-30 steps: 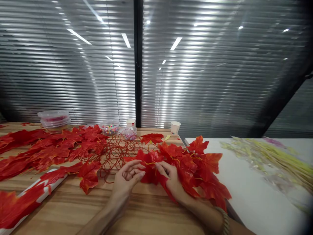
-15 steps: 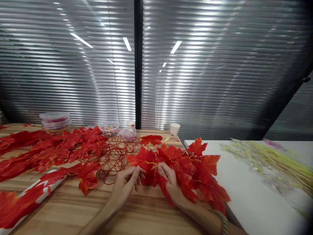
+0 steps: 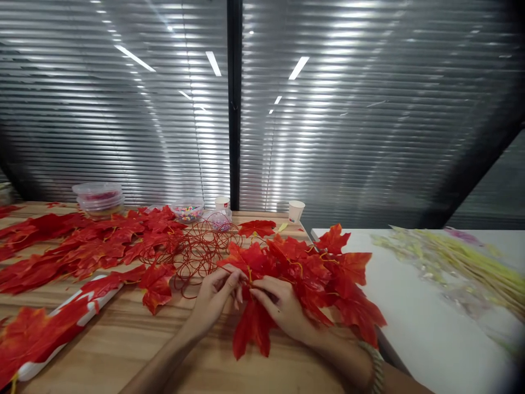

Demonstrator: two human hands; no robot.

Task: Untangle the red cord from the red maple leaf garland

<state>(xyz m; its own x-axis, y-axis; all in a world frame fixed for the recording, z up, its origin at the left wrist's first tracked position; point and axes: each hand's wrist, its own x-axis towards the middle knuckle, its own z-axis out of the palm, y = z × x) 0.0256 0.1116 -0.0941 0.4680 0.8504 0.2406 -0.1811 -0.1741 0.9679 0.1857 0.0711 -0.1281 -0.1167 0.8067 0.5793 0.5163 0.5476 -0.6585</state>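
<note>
Over the front of the wooden table, my left hand [image 3: 217, 298] and my right hand [image 3: 285, 307] meet fingertip to fingertip. My right thumb and fingers pinch the yellowish stem of a red artificial maple leaf [image 3: 253, 329], whose blade hangs below the fingers. The left fingertips are pinched together beside that stem; what lies between them is too small to make out. A bunch of red maple leaves [image 3: 315, 273] with yellow stems spreads behind and to the right of my hands. Left of them lies a tangle of thin red cord [image 3: 200, 246].
More red leaves [image 3: 96, 246] cover the table's left side, some over a white roll [image 3: 98, 301]. At the back stand stacked plastic tubs [image 3: 99, 201], a tub of colourful beads [image 3: 187, 210] and paper cups [image 3: 296, 211]. Yellow stems [image 3: 463, 262] lie on the white table [image 3: 402, 317] at right.
The pinched leaf has swung from beneath my right palm to hang down between my hands. My right hand has shifted slightly left, and the fingertips are closer together.
</note>
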